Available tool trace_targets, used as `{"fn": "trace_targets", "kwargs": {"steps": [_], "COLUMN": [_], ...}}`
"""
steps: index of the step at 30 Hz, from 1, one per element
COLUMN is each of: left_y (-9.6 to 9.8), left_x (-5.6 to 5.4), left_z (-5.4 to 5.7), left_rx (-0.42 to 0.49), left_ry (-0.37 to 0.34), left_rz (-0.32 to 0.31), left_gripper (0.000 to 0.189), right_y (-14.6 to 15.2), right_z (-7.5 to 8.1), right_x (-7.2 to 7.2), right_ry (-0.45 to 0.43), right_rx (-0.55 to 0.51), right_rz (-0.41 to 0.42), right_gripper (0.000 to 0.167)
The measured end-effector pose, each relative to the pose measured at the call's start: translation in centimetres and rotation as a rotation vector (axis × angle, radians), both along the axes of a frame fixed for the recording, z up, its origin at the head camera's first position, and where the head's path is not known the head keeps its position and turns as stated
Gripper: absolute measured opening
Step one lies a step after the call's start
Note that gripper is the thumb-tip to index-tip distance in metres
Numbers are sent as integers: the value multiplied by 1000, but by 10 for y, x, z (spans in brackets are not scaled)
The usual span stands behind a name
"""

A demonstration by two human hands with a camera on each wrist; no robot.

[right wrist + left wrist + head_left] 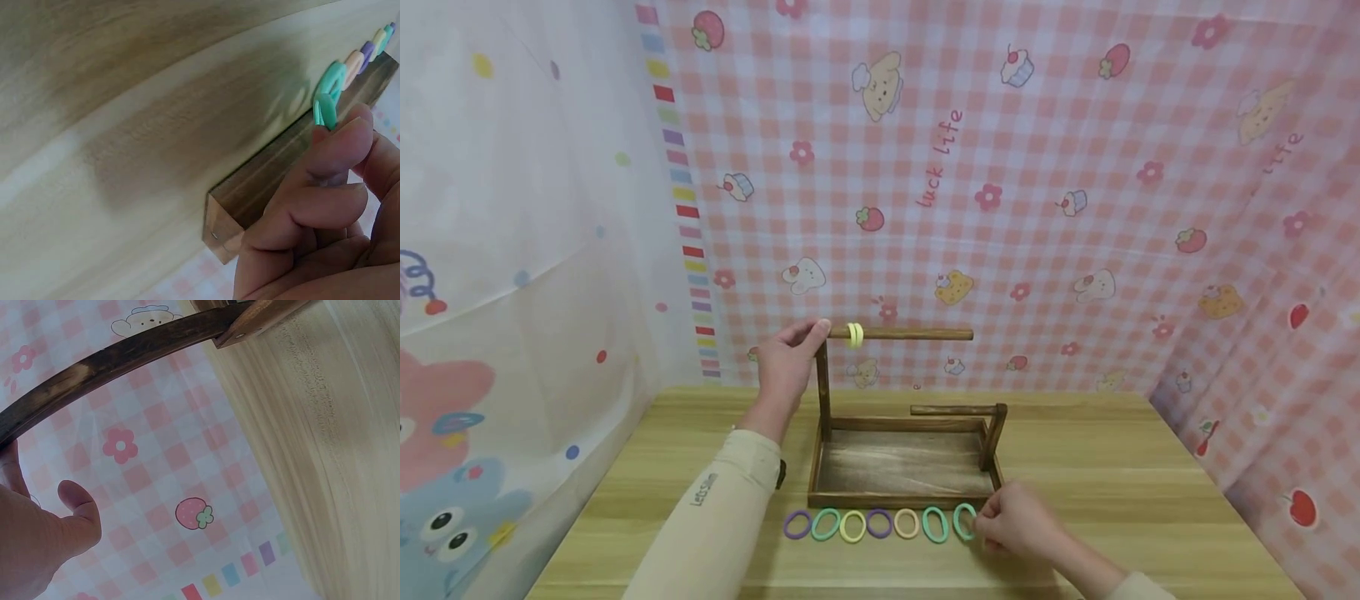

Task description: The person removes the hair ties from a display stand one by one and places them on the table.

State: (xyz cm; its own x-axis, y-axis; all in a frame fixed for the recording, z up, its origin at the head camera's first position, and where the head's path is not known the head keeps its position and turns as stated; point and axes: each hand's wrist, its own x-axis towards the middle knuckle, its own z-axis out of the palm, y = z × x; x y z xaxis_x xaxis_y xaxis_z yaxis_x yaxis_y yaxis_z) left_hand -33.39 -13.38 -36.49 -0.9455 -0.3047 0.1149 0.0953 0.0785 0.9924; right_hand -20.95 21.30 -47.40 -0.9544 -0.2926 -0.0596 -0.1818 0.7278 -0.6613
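Note:
A dark wooden rack has a tray base, a tall left post with a long bar, and a short right post with a lower bar. Two yellow hair ties hang on the upper bar near its left end. My left hand holds the top corner of the tall post. In front of the tray my right hand pinches a mint green hair tie between thumb and fingertips, at the right end of a row. Beside it lies another green hair tie.
Further left along the tray's front edge lie a beige hair tie, a purple one, a yellow one, a green one and another purple one. A pink checked cloth hangs behind the wooden table.

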Motion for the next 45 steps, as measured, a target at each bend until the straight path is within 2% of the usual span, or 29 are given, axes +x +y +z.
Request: {"fn": "trace_targets", "kwargs": {"steps": [6,14,40,45], "left_y": [0,1,2,2], "left_x": [1,-1,0,0], "left_z": [0,-1,0,0], "left_rx": [15,21,25,21], "left_ry": [15,8,10,8], "left_rz": [5,0,6,6], "left_gripper": [40,39,38,39], "right_y": [-1,-2,-3,-3], "right_z": [-5,-10,-7,-6], "right_x": [-3,-4,-1,-2], "right_ry": [-75,-128,-86,-53], "right_rx": [-60,-26,43,17], "right_rz": [3,-12,-77,-79], "right_gripper": [24,30,35,33]}}
